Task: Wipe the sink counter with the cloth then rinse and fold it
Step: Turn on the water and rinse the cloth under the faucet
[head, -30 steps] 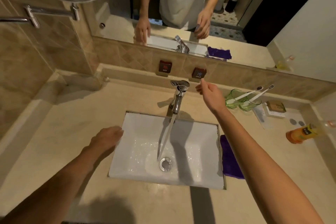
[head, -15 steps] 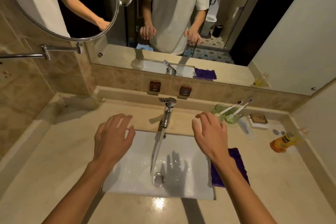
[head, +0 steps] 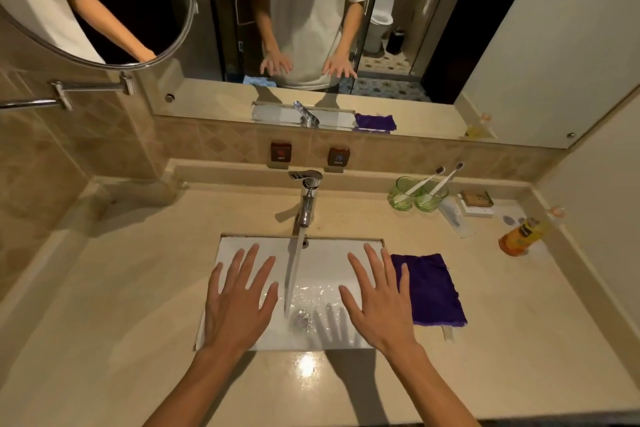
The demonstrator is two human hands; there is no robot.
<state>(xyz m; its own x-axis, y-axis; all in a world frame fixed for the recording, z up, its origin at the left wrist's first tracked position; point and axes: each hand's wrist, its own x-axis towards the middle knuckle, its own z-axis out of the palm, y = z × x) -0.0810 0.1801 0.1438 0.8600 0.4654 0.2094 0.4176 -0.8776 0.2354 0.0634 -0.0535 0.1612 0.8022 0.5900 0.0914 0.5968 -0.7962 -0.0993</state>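
A purple cloth point(head: 431, 289) lies flat on the beige counter point(head: 121, 288), just right of the white sink basin point(head: 318, 253). Water runs from the chrome tap point(head: 306, 199) down to the drain point(head: 303, 319). My left hand point(head: 239, 302) hovers over the basin's left half, palm down, fingers spread, holding nothing. My right hand point(head: 379, 302) hovers over the basin's right edge, fingers spread and empty; its outer fingers overlap the cloth's left edge in the view.
Two green glasses point(head: 417, 196) with toothbrushes, a soap dish point(head: 476, 201) and an orange bottle point(head: 519, 236) stand at the back right. Hot and cold buttons point(head: 280, 152) sit on the tiled backsplash. A round mirror point(head: 104, 3) hangs on an arm at the left.
My right hand has come back from near the tap to over the basin. My left hand has moved off the sink's left rim. Both now hover flat with fingers spread. Water keeps running.
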